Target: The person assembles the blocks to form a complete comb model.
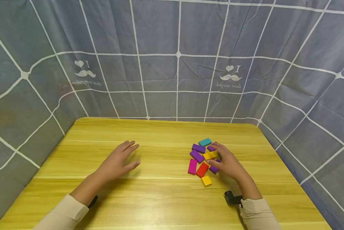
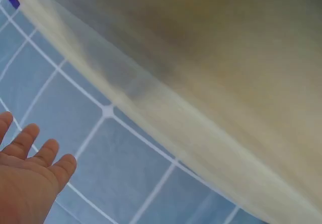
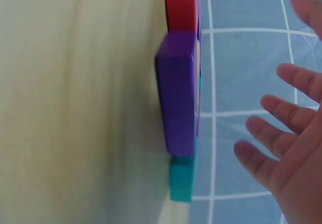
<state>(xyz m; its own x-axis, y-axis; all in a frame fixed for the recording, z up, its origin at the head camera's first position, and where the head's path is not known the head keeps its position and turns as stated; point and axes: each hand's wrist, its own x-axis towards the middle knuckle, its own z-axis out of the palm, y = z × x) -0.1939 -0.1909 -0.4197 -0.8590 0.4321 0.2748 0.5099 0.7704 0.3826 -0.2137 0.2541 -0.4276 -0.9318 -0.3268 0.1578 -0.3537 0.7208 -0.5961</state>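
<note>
My right hand (image 1: 229, 162) is over the right side of a loose group of coloured blocks, its fingers spread. In the right wrist view, that hand (image 3: 297, 143) is apart from a purple block (image 3: 176, 98), a red block (image 3: 181, 7) and a teal block (image 3: 182, 178). In the head view the group also has a long yellow block (image 1: 210, 155), a magenta block (image 1: 192, 166) and a small yellow block (image 1: 206, 181). The right hand partly hides some blocks. My left hand (image 1: 115, 162) hovers over the left of the table with fingers extended, holding nothing.
The blocks lie on a yellow wood-grain table (image 1: 160, 198) with rounded far corners. A grey-blue curtain (image 1: 157, 73) with white grid lines surrounds its back and sides. A black wrist device (image 1: 232, 198) sits at my right cuff.
</note>
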